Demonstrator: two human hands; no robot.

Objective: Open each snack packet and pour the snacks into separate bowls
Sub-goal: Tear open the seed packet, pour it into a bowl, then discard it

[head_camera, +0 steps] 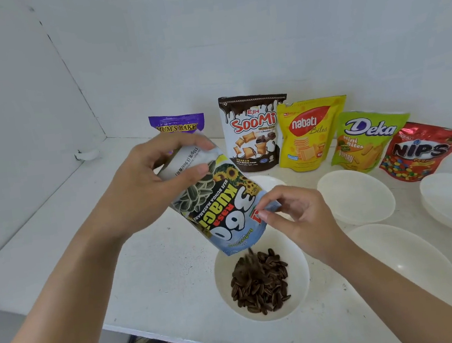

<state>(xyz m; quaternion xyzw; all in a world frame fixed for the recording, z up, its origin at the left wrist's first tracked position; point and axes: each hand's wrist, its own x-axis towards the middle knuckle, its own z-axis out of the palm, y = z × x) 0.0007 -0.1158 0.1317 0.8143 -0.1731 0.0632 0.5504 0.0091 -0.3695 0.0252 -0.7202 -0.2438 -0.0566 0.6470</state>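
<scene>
- The left grip [147, 186] curls round the upturned bottom end of the glossy sunflower seed packet [217, 201], thumb across the printed face and fingers over the folded base.
- The right grip [295, 214] pinches one corner of the packet's open mouth between thumb and forefinger.
- The packet hangs upside down and tilted, mouth just above a round white bowl [299, 270] near the desk's front edge.
- Dark, striped, pointed-oval seeds [261, 283] lie heaped in that bowl, with a blurred trickle falling from the mouth.
- The desk [161, 279] is flat, matte white and lightly speckled.
- Smooth, shallow white bowls [356, 198] sit toward the right edge.
- Five shiny pouches stand upright along the back edge: purple Mum's Bake [176, 124], brown-and-white Soomi [254, 133], yellow Nabati [308, 135], green Deka [366, 140] and crinkled red Nips [421, 150].
</scene>
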